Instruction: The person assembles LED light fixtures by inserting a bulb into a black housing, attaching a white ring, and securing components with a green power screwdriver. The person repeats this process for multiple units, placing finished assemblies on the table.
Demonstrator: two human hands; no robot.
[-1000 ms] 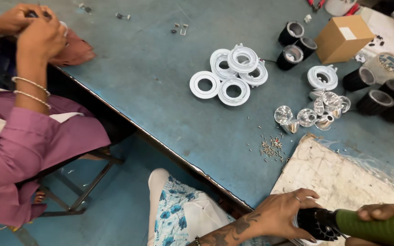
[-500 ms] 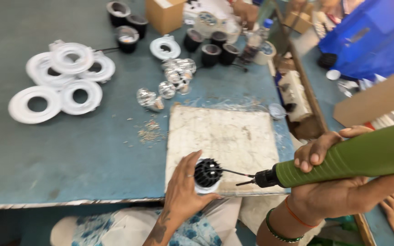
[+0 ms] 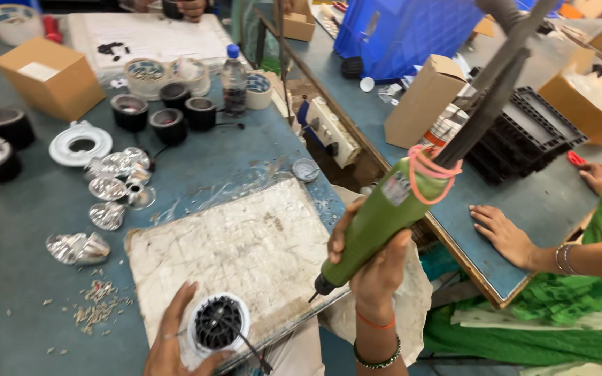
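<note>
My right hand (image 3: 374, 261) grips a green electric screwdriver (image 3: 384, 219), held tilted with its bit pointing down-left just above the front edge of the scratched white board (image 3: 245, 240). A pink rubber band (image 3: 432, 163) circles the tool's upper end, where a dark cable rises. At the bottom of the view my left hand (image 3: 172, 341) holds a round lamp housing (image 3: 219, 324), white-rimmed with a black finned centre, resting on the board. A thin black wire trails from the housing toward me.
Shiny silver reflectors (image 3: 116, 184) and a pile of small screws (image 3: 95, 306) lie left of the board. Black housings (image 3: 168, 111), a white ring (image 3: 80, 144), tape rolls, a water bottle (image 3: 233, 80) and cardboard boxes (image 3: 50, 76) stand behind. Another person's hand (image 3: 503, 233) rests on the right table.
The view swung right and nearer. My right hand lifted the screwdriver away from the housing, tilting it more upright. My left hand still holds the housing on the board.
</note>
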